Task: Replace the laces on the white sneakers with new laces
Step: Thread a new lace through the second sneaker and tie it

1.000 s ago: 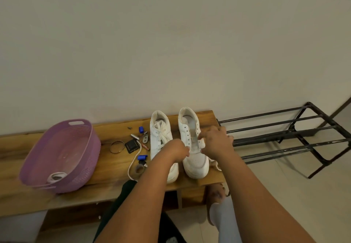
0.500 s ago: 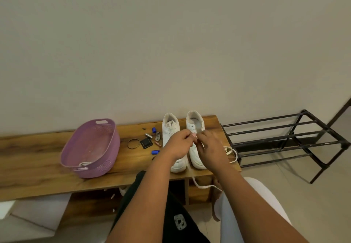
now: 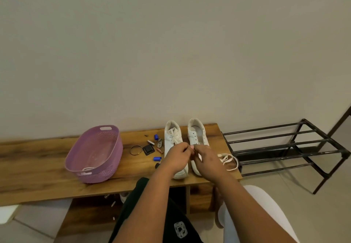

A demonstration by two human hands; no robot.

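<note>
White sneakers: left sneaker (image 3: 173, 138) laced, right sneaker (image 3: 196, 134) unlaced, side by side on wooden bench (image 3: 38, 159).
Hands: left hand (image 3: 177, 157) and right hand (image 3: 207, 160) meet above the toes, fingers curled; what they pinch is hidden.
Loose lace (image 3: 228, 160): beside right sneaker.
Purple basket (image 3: 95, 153): left.

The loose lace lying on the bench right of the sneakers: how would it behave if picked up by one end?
The loose lace lies in slack loops on the bench, so it is probably floppy and would trail rather than hold shape. It looks thin and flat, so likely very light. Its far loop sits near the bench's right edge, so a tug might drag it off.
</note>
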